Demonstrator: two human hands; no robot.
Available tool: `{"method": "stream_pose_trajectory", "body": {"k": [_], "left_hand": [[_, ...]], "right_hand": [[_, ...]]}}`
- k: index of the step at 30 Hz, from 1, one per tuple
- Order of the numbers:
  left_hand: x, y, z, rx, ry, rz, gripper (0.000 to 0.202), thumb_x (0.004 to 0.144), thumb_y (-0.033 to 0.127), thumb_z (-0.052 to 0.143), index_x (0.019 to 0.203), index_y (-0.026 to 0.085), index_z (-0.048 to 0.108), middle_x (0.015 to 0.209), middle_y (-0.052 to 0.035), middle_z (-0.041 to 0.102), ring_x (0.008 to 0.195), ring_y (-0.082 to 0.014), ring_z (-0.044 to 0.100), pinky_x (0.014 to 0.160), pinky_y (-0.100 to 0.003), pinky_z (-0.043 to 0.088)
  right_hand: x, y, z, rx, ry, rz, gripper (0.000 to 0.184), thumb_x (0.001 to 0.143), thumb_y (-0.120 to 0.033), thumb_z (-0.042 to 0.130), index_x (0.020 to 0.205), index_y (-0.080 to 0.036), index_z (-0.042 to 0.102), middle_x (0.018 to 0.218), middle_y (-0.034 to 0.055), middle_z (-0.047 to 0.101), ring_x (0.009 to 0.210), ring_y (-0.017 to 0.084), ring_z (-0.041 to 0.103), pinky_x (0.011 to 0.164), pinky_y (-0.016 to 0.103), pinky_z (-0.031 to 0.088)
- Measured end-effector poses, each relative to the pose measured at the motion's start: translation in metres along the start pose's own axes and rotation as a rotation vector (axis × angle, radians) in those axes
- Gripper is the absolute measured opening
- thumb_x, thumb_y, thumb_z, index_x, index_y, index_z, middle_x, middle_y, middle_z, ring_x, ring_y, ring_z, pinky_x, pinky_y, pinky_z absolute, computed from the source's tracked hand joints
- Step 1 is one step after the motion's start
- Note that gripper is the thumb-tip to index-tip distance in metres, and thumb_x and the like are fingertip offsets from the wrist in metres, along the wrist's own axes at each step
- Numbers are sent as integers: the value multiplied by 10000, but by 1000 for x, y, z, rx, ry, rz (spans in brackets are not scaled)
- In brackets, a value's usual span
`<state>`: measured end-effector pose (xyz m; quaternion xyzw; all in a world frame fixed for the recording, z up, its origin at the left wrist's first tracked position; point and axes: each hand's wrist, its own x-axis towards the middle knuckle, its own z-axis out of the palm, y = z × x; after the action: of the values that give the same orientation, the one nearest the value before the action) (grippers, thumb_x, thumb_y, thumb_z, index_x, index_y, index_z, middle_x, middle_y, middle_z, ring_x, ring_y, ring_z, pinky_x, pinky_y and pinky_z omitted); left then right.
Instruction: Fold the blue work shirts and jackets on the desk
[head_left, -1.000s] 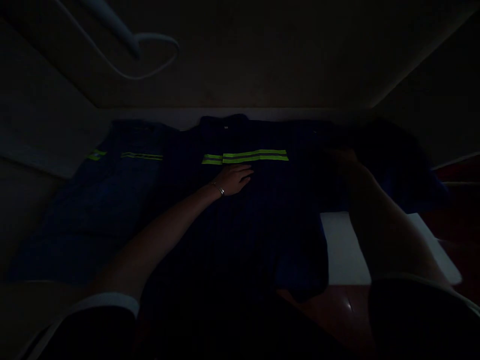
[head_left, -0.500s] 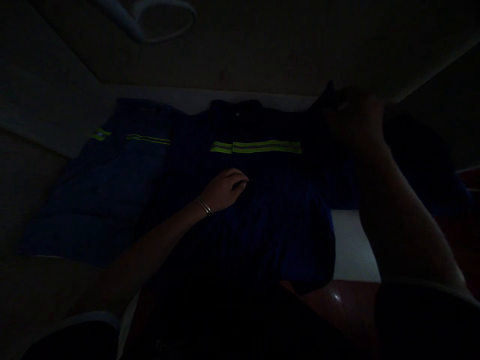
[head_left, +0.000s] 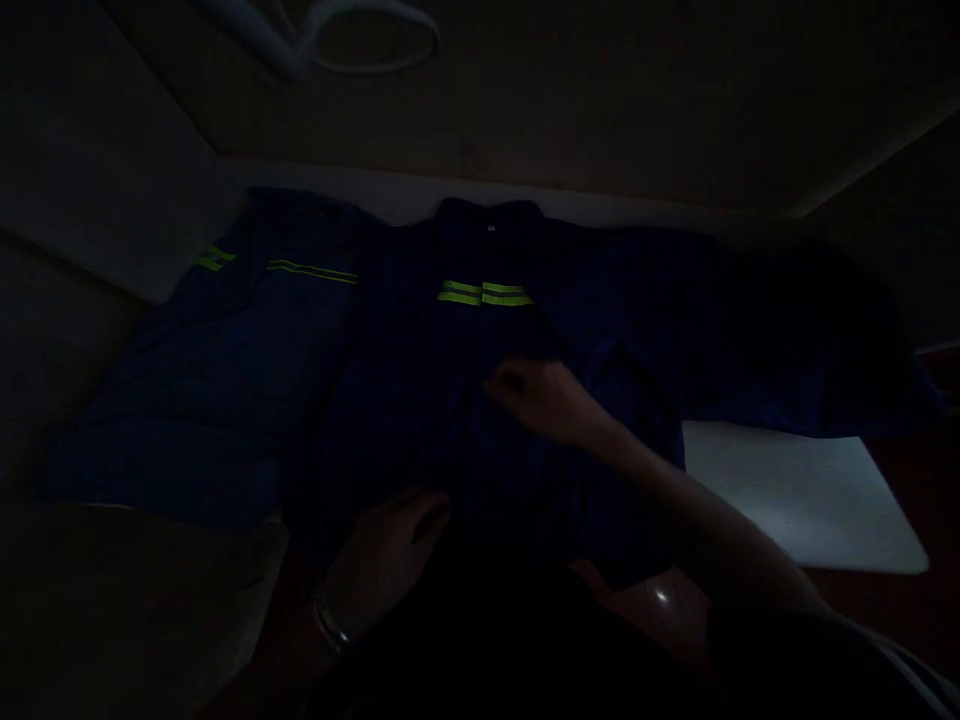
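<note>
A dark blue work jacket (head_left: 420, 390) with a yellow-green reflective chest stripe (head_left: 507, 294) lies spread out, collar away from me. Its right-hand sleeve (head_left: 592, 300) is folded inward and covers part of the stripe. My right hand (head_left: 544, 395) is over the front of the jacket, fingers pinched closed, seemingly on the sleeve cloth. Lower down, near the hem, my left hand (head_left: 390, 545), with a bracelet (head_left: 330, 625) at the wrist, has its fingers curled in. Whatever is between them is lost in the dark.
A second, lighter blue garment (head_left: 202, 370) with reflective stripes lies at the left. More dark blue cloth (head_left: 810, 340) spreads to the right, over a white tabletop (head_left: 802, 500). A wall stands behind, with a pale looped object (head_left: 375, 70) above. The light is very dim.
My right hand has brought the raised sleeve inward and down over the jacket's chest, hiding part of the stripe. My left hand has moved down toward the hem.
</note>
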<state>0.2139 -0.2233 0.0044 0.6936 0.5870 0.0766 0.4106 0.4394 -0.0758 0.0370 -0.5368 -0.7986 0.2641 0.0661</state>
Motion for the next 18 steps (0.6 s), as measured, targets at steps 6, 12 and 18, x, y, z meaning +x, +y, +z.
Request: {"method": "stream_pose_trajectory", "body": {"k": [6,12,18], "left_hand": [[6,4,18,15,-28,37,259,945,331,466,1004,258,708,984,-42,711,900,-194,665,807,-330,481],[11,-1,9,-117,-118,80,316,955,329,439,902,248,740,916,-42,708,860,-173,659,771,-291,461],[17,3,12,-54,-97,24,311,954,391,438,941,266,722,977,-46,745,895,-211,680,777,-327,437]], "right_hand": [[-82,-35,78,-53,-219,142,392,914,-572,517,824,-227,680,728,51,707,633,187,647,532,279,305],[-87,-31,92,127,-187,160,391,951,-485,468,760,-222,686,724,35,711,654,163,656,542,264,307],[-89,-20,91,429,-264,74,299,951,-263,430,763,-202,654,703,-11,656,603,104,576,541,214,325]]}}
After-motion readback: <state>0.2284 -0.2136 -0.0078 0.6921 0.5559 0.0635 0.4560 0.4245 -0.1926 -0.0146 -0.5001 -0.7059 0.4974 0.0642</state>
